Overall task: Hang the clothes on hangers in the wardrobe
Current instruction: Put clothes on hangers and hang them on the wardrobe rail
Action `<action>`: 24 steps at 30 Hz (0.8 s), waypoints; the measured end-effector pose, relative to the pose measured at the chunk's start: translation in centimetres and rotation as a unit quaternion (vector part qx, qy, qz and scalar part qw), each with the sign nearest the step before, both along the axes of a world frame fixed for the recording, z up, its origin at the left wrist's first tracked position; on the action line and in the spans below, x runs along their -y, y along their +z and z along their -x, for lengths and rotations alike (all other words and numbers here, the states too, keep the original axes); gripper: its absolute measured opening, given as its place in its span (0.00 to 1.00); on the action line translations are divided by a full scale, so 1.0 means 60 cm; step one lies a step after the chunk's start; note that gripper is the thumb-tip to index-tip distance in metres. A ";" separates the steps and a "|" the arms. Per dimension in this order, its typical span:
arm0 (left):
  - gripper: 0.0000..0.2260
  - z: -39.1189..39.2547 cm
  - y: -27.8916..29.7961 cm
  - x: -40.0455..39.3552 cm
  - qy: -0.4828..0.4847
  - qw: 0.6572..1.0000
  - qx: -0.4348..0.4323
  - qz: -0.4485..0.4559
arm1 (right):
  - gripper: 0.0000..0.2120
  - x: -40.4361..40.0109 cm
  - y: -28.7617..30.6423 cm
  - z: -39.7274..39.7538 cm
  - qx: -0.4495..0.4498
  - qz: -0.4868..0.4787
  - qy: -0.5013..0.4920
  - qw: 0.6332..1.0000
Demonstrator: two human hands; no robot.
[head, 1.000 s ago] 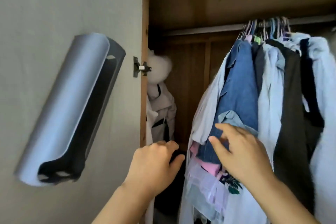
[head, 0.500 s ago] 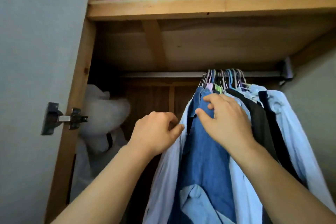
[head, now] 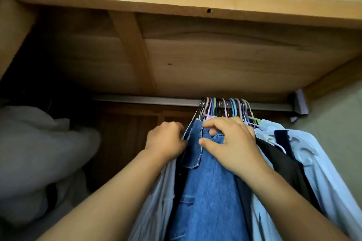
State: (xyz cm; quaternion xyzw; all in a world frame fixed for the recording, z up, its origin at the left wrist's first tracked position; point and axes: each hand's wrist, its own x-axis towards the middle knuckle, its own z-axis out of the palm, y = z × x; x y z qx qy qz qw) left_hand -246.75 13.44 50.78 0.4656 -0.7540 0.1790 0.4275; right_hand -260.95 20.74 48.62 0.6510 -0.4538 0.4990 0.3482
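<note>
Several garments hang bunched at the right end of a metal wardrobe rail (head: 148, 100) on coloured hangers (head: 225, 107). A blue denim garment (head: 205, 191) hangs at the front of the bunch. My right hand (head: 231, 143) lies on its top, fingers curled and pinching the denim near the hanger neck. My left hand (head: 166, 141) sits curled against the left edge of the denim, next to a pale blue shirt (head: 154, 205); what its fingers hold is hidden. A black garment (head: 282, 164) and a light blue shirt (head: 317, 166) hang to the right.
A wooden shelf (head: 176, 0) spans overhead with pink and lilac cloth on top. A white padded garment (head: 39, 152) hangs at the left. The rail's left stretch carries no hangers. The grey wall (head: 340, 133) closes the right side.
The view has tilted up and come closer to the rail. Both hands rose from the lower clothes to the top of the denim garment by the hanger necks.
</note>
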 end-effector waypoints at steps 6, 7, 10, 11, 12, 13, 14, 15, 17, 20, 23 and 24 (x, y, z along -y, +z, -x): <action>0.09 0.026 0.016 0.017 0.049 0.998 -0.025 -0.028 | 0.12 0.013 0.011 0.021 0.030 -0.015 0.021 0.999; 0.09 0.031 0.018 0.017 0.059 0.998 -0.018 -0.033 | 0.12 0.015 0.011 0.024 0.034 -0.013 0.025 0.999; 0.11 0.042 0.017 0.020 0.071 0.997 -0.011 -0.037 | 0.11 0.016 0.007 0.032 0.045 -0.010 0.039 0.998; 0.11 0.044 0.016 0.021 0.071 0.997 -0.014 -0.036 | 0.11 0.017 0.006 0.034 0.046 -0.010 0.042 0.998; 0.12 0.046 0.017 0.021 0.069 0.997 -0.021 -0.037 | 0.11 0.017 0.005 0.036 0.047 -0.011 0.044 0.998; 0.12 0.046 0.018 0.021 0.065 0.997 -0.031 -0.038 | 0.11 0.016 0.005 0.038 0.046 -0.010 0.045 0.998; 0.11 0.045 0.020 0.021 0.061 0.997 -0.043 -0.036 | 0.11 0.016 0.004 0.040 0.044 -0.008 0.046 0.998; 0.10 0.043 0.022 0.020 0.058 0.996 -0.054 -0.032 | 0.11 0.015 0.005 0.041 0.042 -0.007 0.046 0.998; 0.08 0.039 0.025 0.018 0.055 0.996 -0.066 -0.028 | 0.11 0.015 0.005 0.041 0.037 -0.006 0.051 0.998; 0.09 0.035 0.030 0.014 0.068 0.995 -0.068 -0.025 | 0.10 0.011 0.010 0.039 0.045 -0.017 0.111 0.993; 0.13 0.030 0.047 0.008 0.073 0.994 -0.075 -0.018 | 0.09 0.003 0.027 0.037 0.094 -0.051 0.242 0.964; 0.16 0.029 0.055 0.007 0.068 0.994 -0.083 -0.014 | 0.08 0.002 0.036 0.038 0.105 -0.053 0.261 0.958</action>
